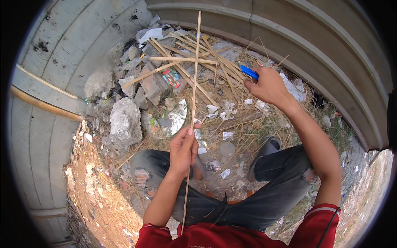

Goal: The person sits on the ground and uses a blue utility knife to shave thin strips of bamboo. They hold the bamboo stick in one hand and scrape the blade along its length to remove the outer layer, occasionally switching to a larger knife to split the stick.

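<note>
My left hand (183,149) is closed around a long, thin bamboo strip (194,93), thumb pressed along it. The strip runs from near my chest up to the far side, nearly upright in the head view. To the right and farther off, my right hand (271,84) grips a blue utility knife (249,72) pointing left. Its blade is too small to make out. Beyond the hands lies a loose pile of split bamboo strips (225,68). One horizontal bamboo strip (175,59) crosses behind the held one; I cannot tell whether they touch.
Grey concrete chunks (125,120) and broken stones lie to the left. Scraps of paper and plastic (227,111) litter the dry grass. Corrugated metal sheets (297,45) curve along the far and right sides; another metal wall (53,53) stands left. My knees flank the work spot.
</note>
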`<state>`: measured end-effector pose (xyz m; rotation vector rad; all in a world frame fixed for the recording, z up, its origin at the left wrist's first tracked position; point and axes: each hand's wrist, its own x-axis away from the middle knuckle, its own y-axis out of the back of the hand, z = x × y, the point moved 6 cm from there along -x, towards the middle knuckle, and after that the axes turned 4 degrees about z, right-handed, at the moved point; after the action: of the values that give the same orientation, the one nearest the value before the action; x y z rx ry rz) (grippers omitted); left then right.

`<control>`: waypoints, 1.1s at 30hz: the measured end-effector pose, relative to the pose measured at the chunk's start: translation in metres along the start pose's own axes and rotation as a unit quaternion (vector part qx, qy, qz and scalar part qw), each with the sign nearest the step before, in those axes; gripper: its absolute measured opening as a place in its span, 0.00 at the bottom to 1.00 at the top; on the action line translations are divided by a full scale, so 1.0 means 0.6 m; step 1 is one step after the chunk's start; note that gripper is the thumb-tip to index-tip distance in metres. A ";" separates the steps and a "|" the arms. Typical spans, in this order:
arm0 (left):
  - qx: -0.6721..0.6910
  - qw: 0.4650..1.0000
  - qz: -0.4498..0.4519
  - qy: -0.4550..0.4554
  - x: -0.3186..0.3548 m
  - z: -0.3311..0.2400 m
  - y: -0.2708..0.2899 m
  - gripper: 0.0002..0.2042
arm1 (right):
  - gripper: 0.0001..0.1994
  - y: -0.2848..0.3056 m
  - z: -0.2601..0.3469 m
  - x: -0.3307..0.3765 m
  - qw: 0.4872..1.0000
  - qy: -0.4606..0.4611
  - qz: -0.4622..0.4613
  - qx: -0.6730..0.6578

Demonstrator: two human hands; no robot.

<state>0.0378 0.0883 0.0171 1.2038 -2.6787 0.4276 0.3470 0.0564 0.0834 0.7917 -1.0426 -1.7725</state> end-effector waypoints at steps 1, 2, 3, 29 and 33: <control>-0.002 1.000 -0.009 -0.002 -0.005 0.003 -0.005 0.18 | 0.14 -0.011 0.020 0.008 0.999 0.037 0.000 -0.005; -0.005 1.000 -0.019 -0.004 -0.011 0.007 -0.013 0.17 | 0.13 -0.021 0.043 0.018 0.998 0.061 0.002 0.000; -0.010 0.999 -0.030 -0.007 -0.015 0.007 -0.017 0.16 | 0.12 -0.030 0.066 0.029 0.996 0.086 0.003 0.003; 0.000 0.999 -0.040 -0.006 0.013 0.034 0.004 0.15 | 0.20 -0.079 0.020 -0.080 0.906 -0.103 0.118 -0.394; -0.005 1.000 -0.003 0.005 0.013 0.039 -0.014 0.15 | 0.18 -0.104 0.096 -0.061 0.901 -0.001 0.095 -0.424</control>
<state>0.0379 0.0700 -0.0011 1.2024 -2.6655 0.4181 0.2891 0.1231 0.0557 0.1297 -0.2457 -1.8071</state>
